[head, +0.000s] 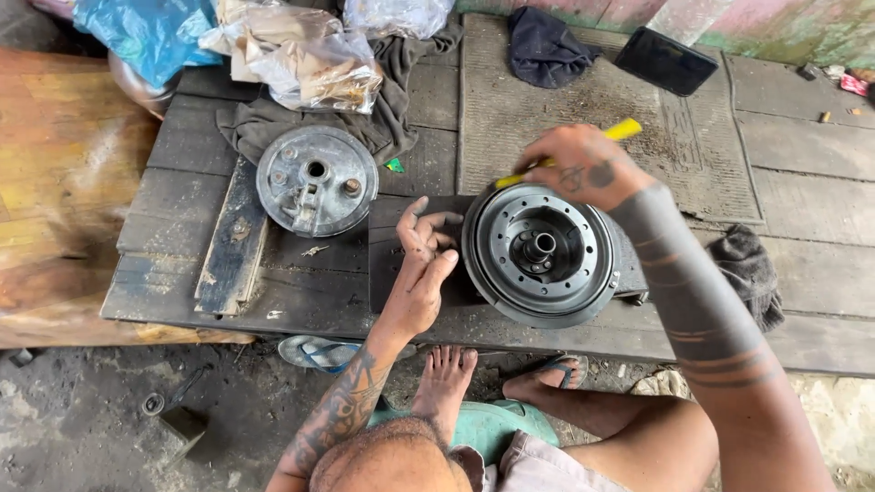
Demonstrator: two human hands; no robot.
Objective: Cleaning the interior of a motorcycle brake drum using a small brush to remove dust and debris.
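Holding a thin yellow-handled tool [583,148] tight in its fingers, the person's right hand [583,169] sits over the back edge of the round dark metal hub [540,252]. The hub lies on the dark wooden platform [437,128]. The left hand [421,264] touches the hub's left rim with loose, half-curled fingers, gripping nothing. A round grey metal plate [316,180] lies well apart to the left.

Counted around the wooden platform [583,100]: two round metal drum parts, three plastic bags, two dark rags, one yellow-handled tool [583,148].
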